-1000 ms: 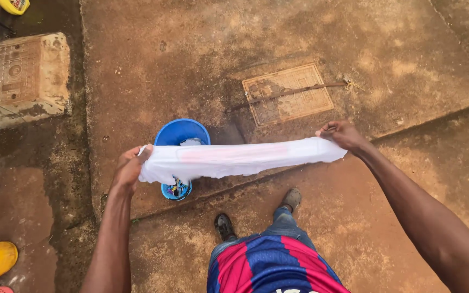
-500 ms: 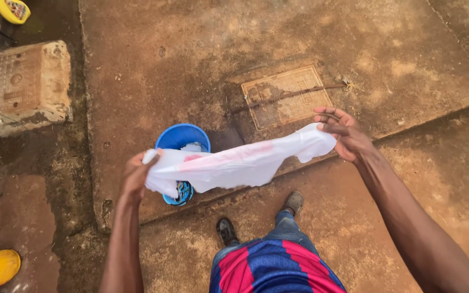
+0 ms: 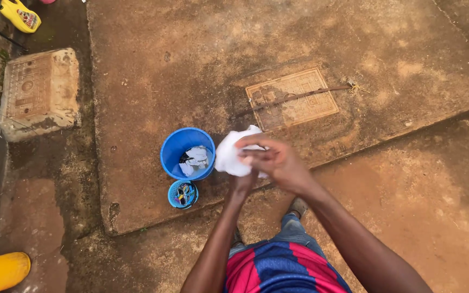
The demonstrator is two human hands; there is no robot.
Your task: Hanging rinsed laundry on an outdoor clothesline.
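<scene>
Since a second earlier, the hands had come together and the white cloth (image 3: pixel 233 154), then stretched wide between them, had been gathered into a bunch. The right hand (image 3: pixel 278 163) lay over the left hand (image 3: pixel 243 182), both closed on the cloth, held in the air just right of the blue bucket (image 3: pixel 183 146). The cloth looked soft, limp and light, probably damp; it seemed best gripped as a bunched wad rather than by an edge.
</scene>
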